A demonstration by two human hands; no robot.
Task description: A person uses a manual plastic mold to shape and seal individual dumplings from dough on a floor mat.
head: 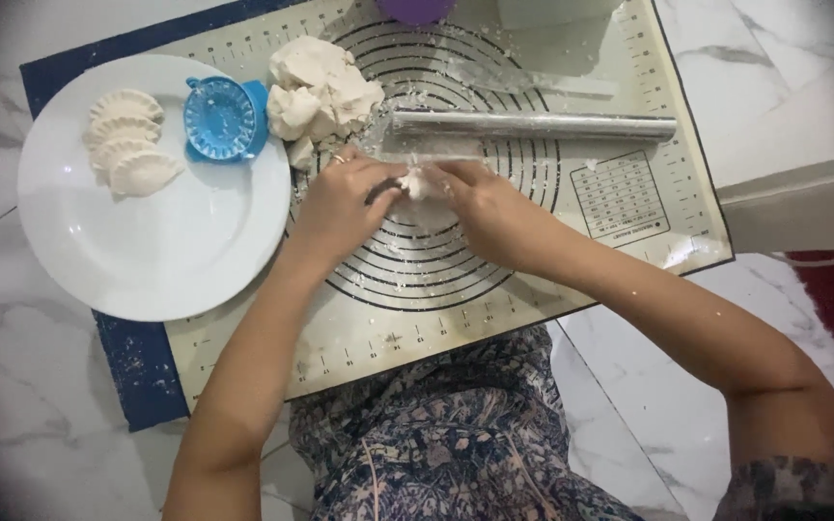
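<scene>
Between the fingertips of both hands, at the middle of the ringed baking mat (pixel 620 241), sits a small lump of dough (pixel 419 183); the left hand (pixel 340 203) and the right hand (pixel 485 207) pinch it from either side, fingers curled and grasping it. The lump is too small and covered to tell its long axis. Just beyond the fingers lies a rolling pin (pixel 533 126), its long axis running left to right across the mat, its right end pointing toward the mat's right edge. Beyond the left fingers is a big mound of dough (pixel 325 92), and beside it a blue dumpling press (pixel 222 118) resting on the rim of a white plate (pixel 156 251) with four folded dumplings (pixel 127 140). Bare mat lies nearer the body, on a marble floor (pixel 31 405).
</scene>
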